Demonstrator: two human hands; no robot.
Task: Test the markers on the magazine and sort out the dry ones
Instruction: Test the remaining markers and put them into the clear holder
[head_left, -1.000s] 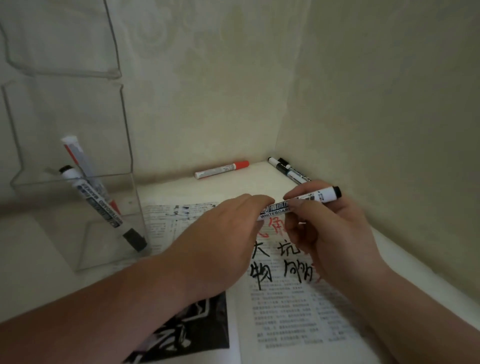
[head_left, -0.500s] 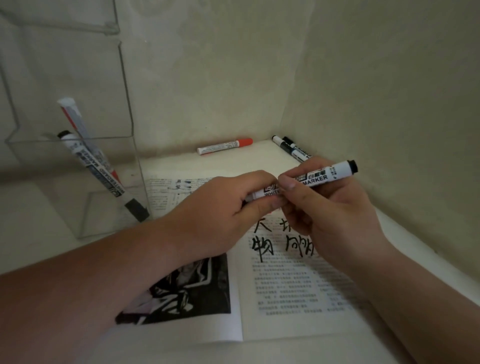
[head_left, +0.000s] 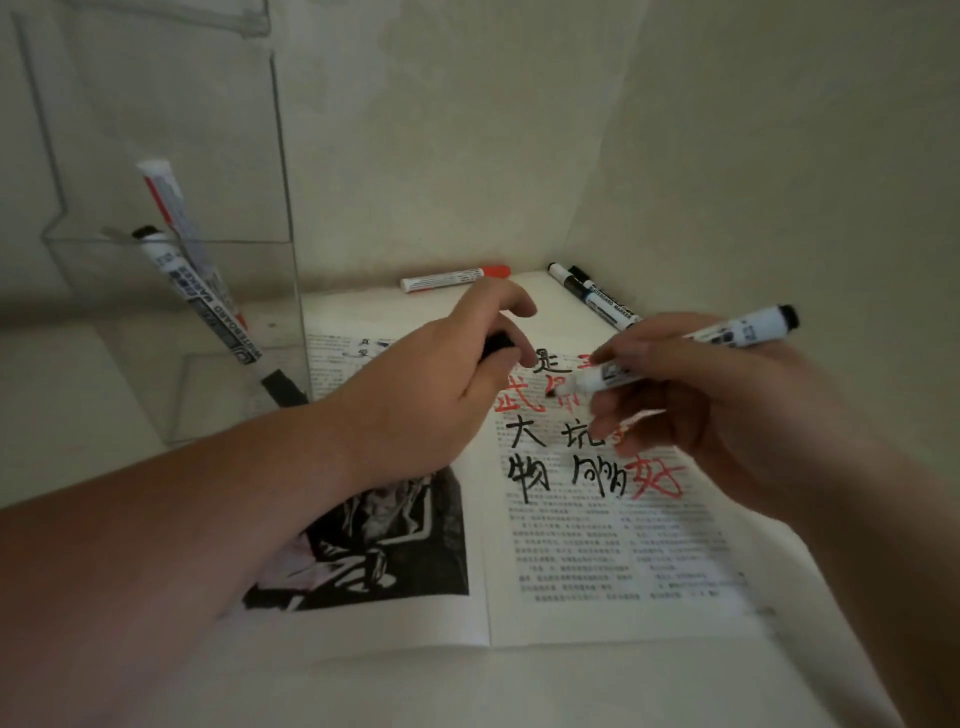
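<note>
Uncapped since before: left hand (head_left: 431, 395) curls round the black plastic cap (head_left: 498, 345), right hand (head_left: 701, 415) pinches the white black-ended whiteboard marker (head_left: 748, 328), tip just above the open printed magazine (head_left: 571, 571).

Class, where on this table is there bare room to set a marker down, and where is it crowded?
Free: the table strip in front of the magazine, and the patch left of it, before the box. Crowded: the back, with the red marker and two black markers, and the upper page, under the left hand and right hand.
</note>
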